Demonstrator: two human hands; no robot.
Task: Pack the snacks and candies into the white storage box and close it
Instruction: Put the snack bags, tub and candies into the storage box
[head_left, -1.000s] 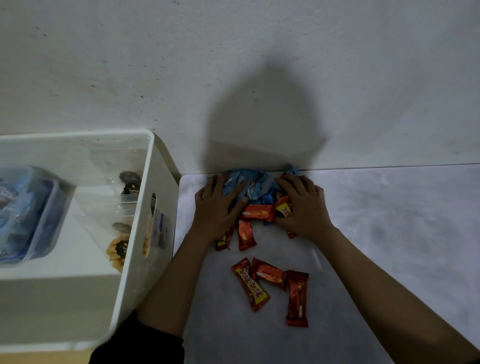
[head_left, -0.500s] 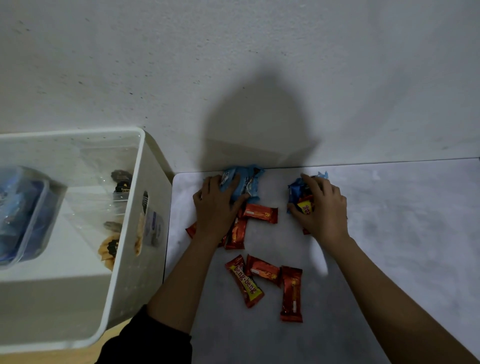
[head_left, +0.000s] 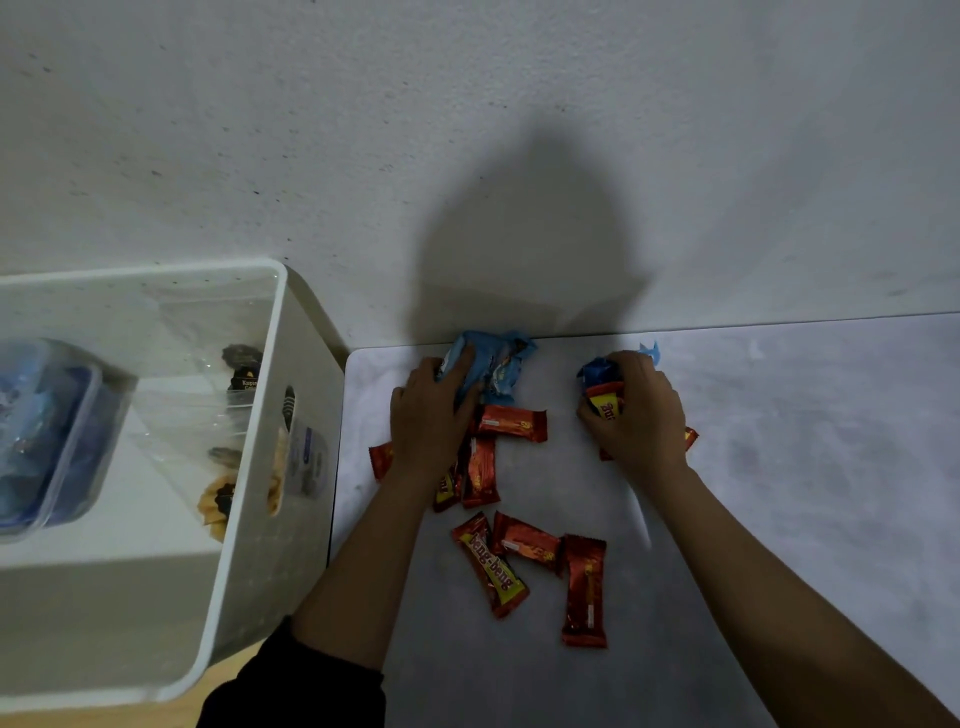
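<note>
Head view: step in hand looks like gathering loose snacks into handfuls, box loading not yet done for this lot; left grip (head_left: 428, 415) curls over the blue packs (head_left: 493, 364) at the back edge of the counter (head_left: 779, 467), with red bars (head_left: 511, 422) lying under and just beside the palm; right grip (head_left: 636, 415) clenched round a mixed bundle (head_left: 602, 389) of blue and red wrappers, well apart from the left; three more Beng-Beng bars (head_left: 491, 564) lie loose nearer the body, touching each other; white storage box (head_left: 270, 571) sits open-topped just left of the counter, already holding a clear tub (head_left: 52, 441) with blue contents and some cookie packs (head_left: 228, 467); no lid in view; next move, my read: lift both handfuls clear, swing left over the box rim and drop, then come back for the loose bars; slippery wrappers could spill from a full hand; surface is pale grey and mottled, butted against a plain white wall (head_left: 467, 130), dim light, head shadow (head_left: 530, 234) thrown on it
</note>
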